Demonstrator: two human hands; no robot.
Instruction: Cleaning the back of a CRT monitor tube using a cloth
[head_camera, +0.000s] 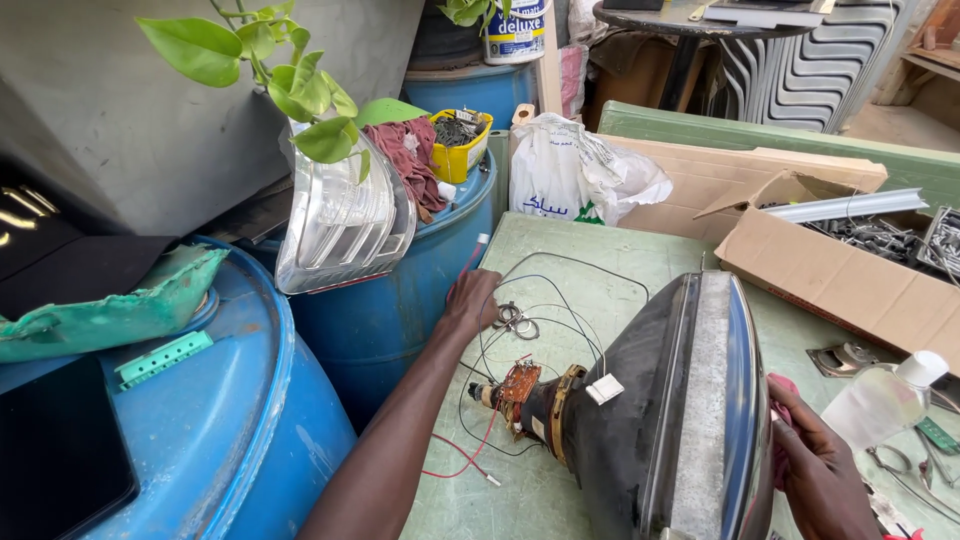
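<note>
Grey glass picture tube (660, 400) lies face-right on the green tabletop (600, 250). Left hand (470, 298), fingers curled, touches thin black wires (545, 300) left of the tube; right hand (815, 455) grips a pink cloth (778, 400) at its face. Likely heavy, with a fragile neck: support by the rim.

Grey glass picture tube (660, 400) lies on the green surface (560, 250); brown cardboard box (830, 270) behind-right, blue plastic barrels (390, 310) left, clear plastic bottle (885, 398) right.

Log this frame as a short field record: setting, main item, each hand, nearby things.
setting: green worktable beside blue drums
main item: picture tube on its side, small circuit board on its neck
left hand: on the table by thin black wires
right hand: at the tube's face, holding a pink cloth
nearby: cardboard box, clear bottle
</note>
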